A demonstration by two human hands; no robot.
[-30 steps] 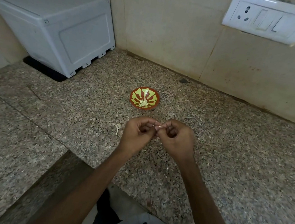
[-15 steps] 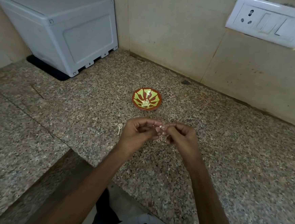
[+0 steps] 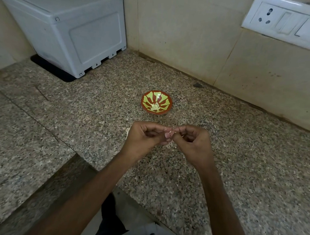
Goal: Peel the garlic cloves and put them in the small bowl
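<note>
A small red bowl (image 3: 167, 99) with a yellow-green pattern sits on the granite counter (image 3: 95, 112), and several pale peeled cloves (image 3: 155, 106) lie at its bottom. Just in front of the bowl my left hand (image 3: 145, 138) and my right hand (image 3: 193, 142) meet fingertip to fingertip above the counter. Between them they pinch a small garlic clove (image 3: 171, 132), of which only a pale sliver shows; the rest is hidden by my fingers.
A white plastic box (image 3: 64, 28) stands on a dark mat at the back left corner. A white socket and switch plate (image 3: 287, 22) is on the tiled wall at the upper right. The counter steps down at the near left edge (image 3: 57, 174).
Both hands stay together at the clove with small finger shifts; my right hand's fingers curl in more than half a second ago. The bowl has not moved.
</note>
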